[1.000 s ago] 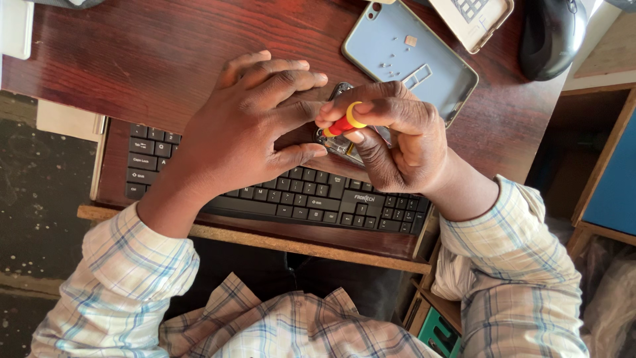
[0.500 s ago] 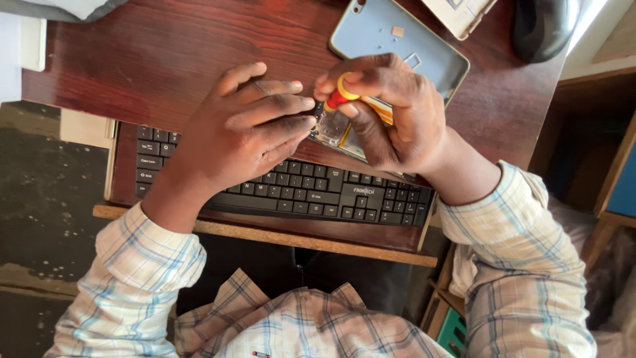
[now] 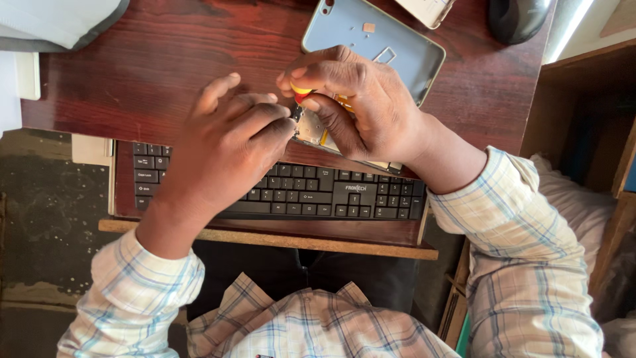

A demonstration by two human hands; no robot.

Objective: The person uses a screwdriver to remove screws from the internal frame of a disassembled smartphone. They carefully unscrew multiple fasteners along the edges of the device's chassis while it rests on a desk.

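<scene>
The small opened phone body with its bare metal frame and exposed board [image 3: 317,132] lies at the near edge of the dark reddish wooden table [image 3: 152,59], overhanging the black computer keyboard [image 3: 318,192] on the pull-out tray below. The right hand [image 3: 361,109] pinches a small screwdriver with a red and yellow handle [image 3: 301,93], its grip pressed together around the handle, the tip pointing down at the phone's upper left corner. The left hand [image 3: 228,149] rests over the phone's left side, fingers curled and pressing it down; whether they pinch anything small I cannot tell.

To do this well, I judge the driver should stand straight over the screw, with the holding hand keeping the phone flat so the tip does not slip across the board.

Just beyond the hands lies a light blue phone back cover [image 3: 371,36], inner side up like a shallow tray; it holds a small tan square piece near its top, and the rest is partly hidden by the right hand. A black computer mouse [image 3: 520,16] sits at the far right corner, and a pale flat device [image 3: 427,8] beside it.
</scene>
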